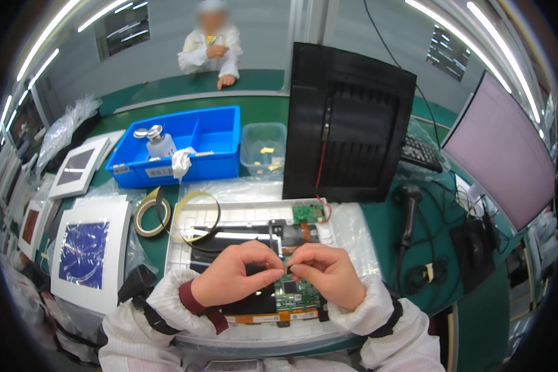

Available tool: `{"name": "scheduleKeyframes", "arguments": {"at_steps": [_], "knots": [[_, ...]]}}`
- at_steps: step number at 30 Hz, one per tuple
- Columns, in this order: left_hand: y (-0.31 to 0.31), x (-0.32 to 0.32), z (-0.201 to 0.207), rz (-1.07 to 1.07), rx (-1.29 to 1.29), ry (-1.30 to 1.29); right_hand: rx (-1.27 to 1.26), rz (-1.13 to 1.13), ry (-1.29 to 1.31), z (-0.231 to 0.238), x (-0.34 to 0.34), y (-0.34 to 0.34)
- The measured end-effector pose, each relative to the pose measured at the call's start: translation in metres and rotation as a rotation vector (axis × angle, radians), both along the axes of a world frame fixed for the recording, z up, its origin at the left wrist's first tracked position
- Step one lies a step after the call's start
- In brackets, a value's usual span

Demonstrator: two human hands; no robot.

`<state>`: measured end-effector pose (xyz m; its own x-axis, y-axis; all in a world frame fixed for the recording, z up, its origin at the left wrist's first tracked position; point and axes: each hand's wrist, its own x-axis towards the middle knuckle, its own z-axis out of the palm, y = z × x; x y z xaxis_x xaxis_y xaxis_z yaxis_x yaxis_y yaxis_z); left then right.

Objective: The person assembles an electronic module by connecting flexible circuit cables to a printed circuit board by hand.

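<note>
My left hand (pixel 239 274) and my right hand (pixel 330 273) meet fingertip to fingertip over a green circuit board (pixel 299 299). Both are pinched, thumb against forefinger; whatever lies between the tips is too small or hidden to make out. The board sits on a black panel assembly inside a white frame (pixel 178 245), with an orange flat cable (pixel 260 319) along its near edge. A smaller green board (pixel 307 214) lies at the far right of the frame, with a red wire running toward it. A maroon band circles my left wrist.
Beyond the frame stand a blue divided bin (pixel 220 139) holding a pump bottle (pixel 160 146), a clear tub (pixel 263 137) and a large black panel (pixel 347 124). Tape rolls (pixel 144 217) and white-framed screens (pixel 85 254) lie left; a scanner (pixel 407 214) and monitor (pixel 502 152) right. Another person (pixel 211 49) sits opposite.
</note>
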<state>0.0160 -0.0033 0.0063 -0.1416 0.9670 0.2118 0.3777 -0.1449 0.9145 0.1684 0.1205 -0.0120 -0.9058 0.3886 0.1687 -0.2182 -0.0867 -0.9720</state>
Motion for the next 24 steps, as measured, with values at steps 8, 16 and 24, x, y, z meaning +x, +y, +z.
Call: {"name": "scheduleKeyframes", "arguments": {"at_steps": [8,16,24], "knots": [[0.001,0.0,-0.005,-0.059,-0.025,-0.062,0.011,0.027,-0.029,0.001,-0.001,0.0],[0.002,-0.001,-0.009,-0.071,-0.042,-0.107,0.022,0.036,-0.028,-0.003,-0.002,0.001],[0.002,0.001,-0.016,0.04,-0.015,-0.106,0.649,-0.282,0.04,0.002,-0.002,-0.004]]}}
